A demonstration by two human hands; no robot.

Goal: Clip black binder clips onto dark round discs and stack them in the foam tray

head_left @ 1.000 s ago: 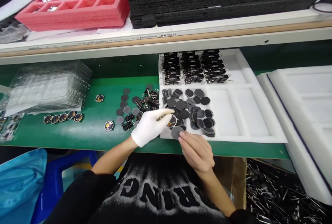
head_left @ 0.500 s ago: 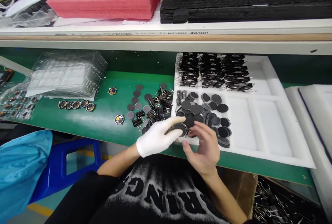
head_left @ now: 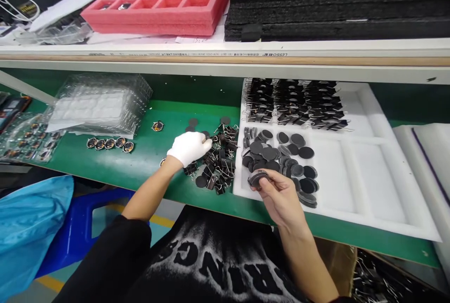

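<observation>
My bare right hand (head_left: 281,195) pinches a round dark watch part (head_left: 258,178) between thumb and fingers, over the near left edge of the white foam tray (head_left: 333,167). Under and beyond it lie many loose dark discs (head_left: 269,153). My left hand (head_left: 190,147), in a white glove, is over the green bench beside a pile of black binder clips (head_left: 221,162). A few grey discs (head_left: 193,121) lie just beyond its fingers. Its fingertips point down and are partly hidden, so whether they hold anything cannot be seen.
Rows of clipped pieces (head_left: 290,101) fill the tray's back. Left on the bench are several round watch modules (head_left: 110,143) and stacked clear plastic trays (head_left: 94,104). A shelf edge (head_left: 197,66) crosses above, carrying pink foam (head_left: 158,22). A blue stool (head_left: 77,228) stands below left.
My left hand has let go of the round watch part and moved left and away from me to the binder clips. My right hand has closed on that part. The view has shifted slightly.
</observation>
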